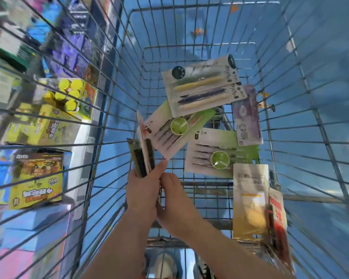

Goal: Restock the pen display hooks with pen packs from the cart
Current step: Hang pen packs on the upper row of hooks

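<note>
Pen packs (144, 156) gripped by both hands (159, 194) inside the cart (113, 109).

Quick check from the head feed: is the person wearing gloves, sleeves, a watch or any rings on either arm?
No. Both forearms are bare right to the bottom edge of the frame, with no sleeve or cuff showing. The left hand and right hand wear no gloves, and no watch, wristband or ring is visible. The picture is motion-blurred, so a thin ring on the fingers could go unseen.
</note>
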Tool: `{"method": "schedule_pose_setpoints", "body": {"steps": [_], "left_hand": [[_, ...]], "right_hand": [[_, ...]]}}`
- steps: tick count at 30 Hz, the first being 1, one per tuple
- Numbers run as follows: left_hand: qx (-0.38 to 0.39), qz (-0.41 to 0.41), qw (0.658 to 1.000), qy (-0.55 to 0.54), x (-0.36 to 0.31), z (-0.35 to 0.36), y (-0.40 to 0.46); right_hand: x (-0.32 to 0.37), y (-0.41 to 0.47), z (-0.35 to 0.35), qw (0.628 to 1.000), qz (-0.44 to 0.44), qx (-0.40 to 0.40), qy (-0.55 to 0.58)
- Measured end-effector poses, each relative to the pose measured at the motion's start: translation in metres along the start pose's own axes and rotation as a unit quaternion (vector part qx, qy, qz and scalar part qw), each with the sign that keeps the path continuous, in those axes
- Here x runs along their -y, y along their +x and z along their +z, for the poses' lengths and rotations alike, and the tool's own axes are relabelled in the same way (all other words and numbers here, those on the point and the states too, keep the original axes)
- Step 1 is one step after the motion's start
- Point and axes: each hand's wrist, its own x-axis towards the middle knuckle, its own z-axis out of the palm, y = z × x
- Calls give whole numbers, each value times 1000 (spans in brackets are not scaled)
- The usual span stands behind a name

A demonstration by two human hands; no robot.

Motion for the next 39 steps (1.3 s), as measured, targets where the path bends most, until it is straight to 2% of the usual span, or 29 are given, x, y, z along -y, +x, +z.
{"method": "schedule_pose_setpoints", "body": {"steps": [3, 6, 8, 11, 14, 16, 19, 21, 23, 26, 29, 33, 36, 39], "left_hand": [[-9, 22, 1000, 5, 6, -6, 7], [-10, 37, 999, 9, 10, -9, 12], [5, 30, 1000, -2, 10, -9, 6], [49, 26, 998, -11, 9, -5, -11], [98, 28, 995, -1, 4, -5, -29], [132, 39, 990, 20, -1, -9, -43], [175, 82, 979, 66, -9, -21, -65], [189, 109, 974, 67, -16, -30, -84], [177, 96, 979, 46, -29, -39, -107], [170, 77, 982, -9, -48, -57, -142], [157, 118, 981, 3, -71, -82, -189], [114, 177, 976, -47, -97, -127, -251], [71, 236, 966, -77, -104, -166, -293], [52, 241, 956, -156, -103, -208, -332]], "right_hand": [[-10, -4, -6, 999, -35, 28, 4], [-5, -5, -15, 994, 44, 15, 100], [-3, -3, -20, 977, 114, -37, 178], [3, 0, -31, 947, 177, -147, 223], [14, 1, -49, 897, 200, -211, 334], [20, 0, -61, 885, 181, -203, 378], [41, -5, -80, 917, 152, -153, 335], [64, -11, -92, 923, 145, -119, 335], [95, -20, -100, 939, 139, -87, 303], [140, -41, -105, 940, 123, -87, 304], [184, -70, -112, 937, 85, -100, 325], [251, -107, -114, 939, 41, -113, 323], [300, -130, -106, 931, 0, -86, 354], [346, -156, -97, 936, -36, -35, 348]]}}
